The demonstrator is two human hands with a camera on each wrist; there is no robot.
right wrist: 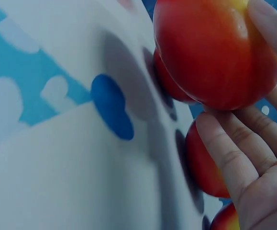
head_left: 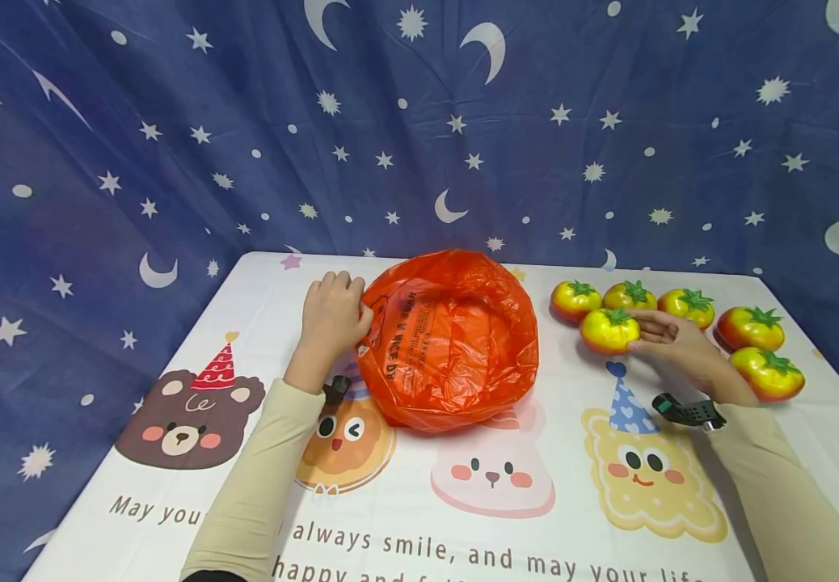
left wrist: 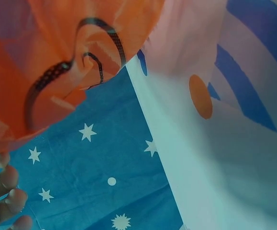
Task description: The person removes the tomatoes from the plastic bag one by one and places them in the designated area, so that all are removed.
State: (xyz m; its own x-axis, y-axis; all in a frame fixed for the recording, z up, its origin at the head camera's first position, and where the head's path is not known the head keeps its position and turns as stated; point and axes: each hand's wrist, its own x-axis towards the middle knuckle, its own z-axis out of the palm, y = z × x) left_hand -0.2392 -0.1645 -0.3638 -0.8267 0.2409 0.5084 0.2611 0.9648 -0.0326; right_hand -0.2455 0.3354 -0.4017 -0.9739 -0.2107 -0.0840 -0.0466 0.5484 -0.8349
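Observation:
An orange-red plastic bag with dark printing sits mid-table, its mouth spread wide. At the bag's left rim, my left hand grips the plastic with curled fingers; in the left wrist view, some fingertips show beneath the bag. My right hand holds a yellow-and-red tomato with a green leafy top between thumb and fingers. The right wrist view shows this tomato raised off the cloth, thumb on one side and fingers on the other.
More tomatoes stand around the right hand: several along the back, such as one at the left end, and one by the right wrist. A white cartoon-printed cloth covers the table. Behind it hangs a blue star-and-moon curtain.

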